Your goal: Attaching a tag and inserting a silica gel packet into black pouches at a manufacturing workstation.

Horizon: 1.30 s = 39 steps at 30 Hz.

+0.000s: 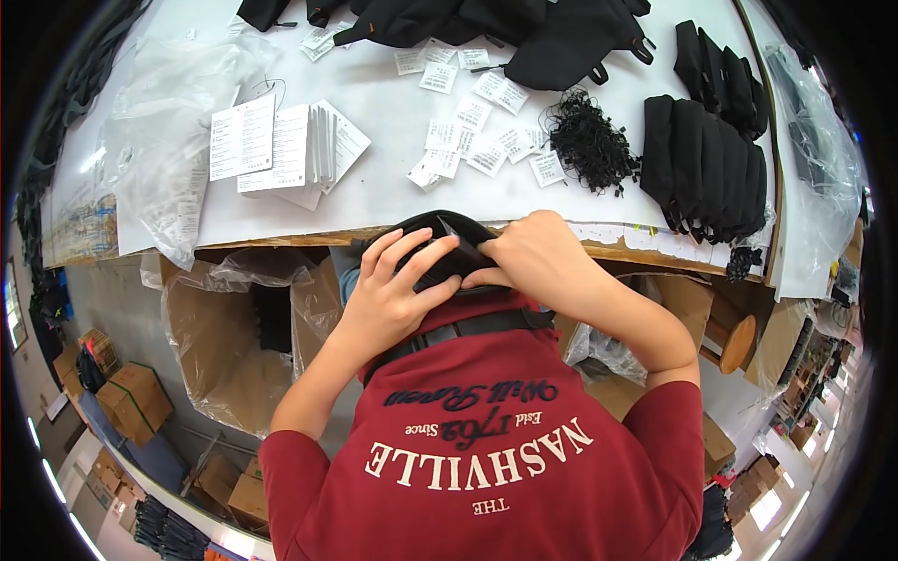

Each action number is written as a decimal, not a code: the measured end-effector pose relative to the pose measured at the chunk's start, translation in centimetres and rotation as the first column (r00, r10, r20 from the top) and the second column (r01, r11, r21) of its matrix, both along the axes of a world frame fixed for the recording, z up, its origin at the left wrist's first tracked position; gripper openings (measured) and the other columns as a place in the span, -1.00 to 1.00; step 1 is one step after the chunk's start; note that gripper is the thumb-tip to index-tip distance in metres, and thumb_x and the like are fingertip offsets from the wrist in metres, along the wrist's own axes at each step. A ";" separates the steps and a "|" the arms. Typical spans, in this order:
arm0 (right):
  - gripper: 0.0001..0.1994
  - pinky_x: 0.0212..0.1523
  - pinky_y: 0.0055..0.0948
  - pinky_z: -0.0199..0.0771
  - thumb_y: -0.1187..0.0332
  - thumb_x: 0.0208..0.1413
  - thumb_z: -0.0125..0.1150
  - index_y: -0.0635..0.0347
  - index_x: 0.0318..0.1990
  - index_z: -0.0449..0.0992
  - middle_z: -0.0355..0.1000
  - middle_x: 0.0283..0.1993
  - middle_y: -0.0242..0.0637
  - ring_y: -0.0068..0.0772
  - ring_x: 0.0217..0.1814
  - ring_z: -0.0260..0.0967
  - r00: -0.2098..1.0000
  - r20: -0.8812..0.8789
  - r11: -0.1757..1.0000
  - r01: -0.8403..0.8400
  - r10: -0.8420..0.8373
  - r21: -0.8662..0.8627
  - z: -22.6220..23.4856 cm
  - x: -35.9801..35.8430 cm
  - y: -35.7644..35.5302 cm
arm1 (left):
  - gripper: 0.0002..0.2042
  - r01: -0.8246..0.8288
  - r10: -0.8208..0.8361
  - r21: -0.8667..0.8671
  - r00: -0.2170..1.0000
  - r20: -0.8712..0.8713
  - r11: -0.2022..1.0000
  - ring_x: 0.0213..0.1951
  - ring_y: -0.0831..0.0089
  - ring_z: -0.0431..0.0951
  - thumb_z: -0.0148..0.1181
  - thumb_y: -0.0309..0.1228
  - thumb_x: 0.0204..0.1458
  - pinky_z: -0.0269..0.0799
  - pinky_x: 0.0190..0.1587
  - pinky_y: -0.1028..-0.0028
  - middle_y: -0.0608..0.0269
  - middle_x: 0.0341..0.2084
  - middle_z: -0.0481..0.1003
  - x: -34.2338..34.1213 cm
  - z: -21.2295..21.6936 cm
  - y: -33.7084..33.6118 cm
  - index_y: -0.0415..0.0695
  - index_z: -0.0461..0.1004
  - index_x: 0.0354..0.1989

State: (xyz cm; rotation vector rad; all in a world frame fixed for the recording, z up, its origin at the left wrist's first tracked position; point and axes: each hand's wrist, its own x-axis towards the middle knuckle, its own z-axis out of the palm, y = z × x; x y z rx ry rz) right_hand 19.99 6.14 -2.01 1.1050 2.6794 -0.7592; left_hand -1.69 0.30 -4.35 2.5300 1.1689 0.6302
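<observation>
A black fabric bag [456, 224] is held at the near edge of the table, close against my dark red shirt, with its mouth parted. My left hand [398, 285] grips its left side, the fingers lying over the rim and the thumb at the near side. On the other side, my right hand [538, 262] pinches the right edge between thumb and bent fingers. A dark flap shows in the opening between both hands; the bag's lower part is hidden. Small white printed packets [486, 154] lie scattered on the table beyond, beside a tangled heap of black cords [591, 140].
White printed cards [285, 154] stand stacked at left, near clear plastic bags [164, 122]. More black bags [571, 42] lie at the far edge; filled black pouches [702, 164] line the right. Below the table edge sits a plastic-lined cardboard box [215, 351].
</observation>
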 end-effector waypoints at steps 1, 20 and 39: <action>-0.51 -0.57 -0.34 0.30 -0.14 -0.03 0.17 0.17 -0.59 0.55 0.34 -0.73 -0.21 -0.17 -0.65 0.36 1.000 0.001 1.000 -0.001 0.001 0.000 -0.2 0.3 -0.1 | -0.89 -0.004 0.004 -0.011 1.000 0.000 1.000 0.12 0.32 0.30 0.18 -0.40 -0.09 0.11 0.22 0.27 0.30 -0.02 0.43 0.0 0.0 0.0 0.09 0.55 -0.35; -0.68 -0.44 -0.31 0.36 0.31 -0.22 0.36 0.01 -0.19 0.59 0.37 -0.65 -0.28 -0.23 -0.54 0.38 0.967 -0.224 0.993 0.119 -0.118 -0.009 -1.2 2.9 -3.1 | -0.83 0.012 0.042 -0.292 0.984 0.176 0.956 -0.20 0.28 0.44 0.28 -0.47 -0.16 0.31 -0.08 0.32 0.27 -0.29 0.47 1.0 0.2 0.3 -0.11 0.53 -0.33; -0.87 -0.50 -0.35 0.30 0.36 -0.13 0.31 0.08 -0.37 0.55 0.33 -0.66 -0.41 -0.32 -0.59 0.32 0.898 -0.398 0.959 0.253 -0.186 0.124 -3.5 2.8 -4.8 | -0.76 -0.087 0.134 -0.267 0.978 0.161 0.960 -0.11 0.21 0.45 0.30 -0.50 -0.12 0.34 -0.04 0.32 0.21 -0.18 0.50 1.0 -0.7 -0.9 -0.14 0.52 -0.22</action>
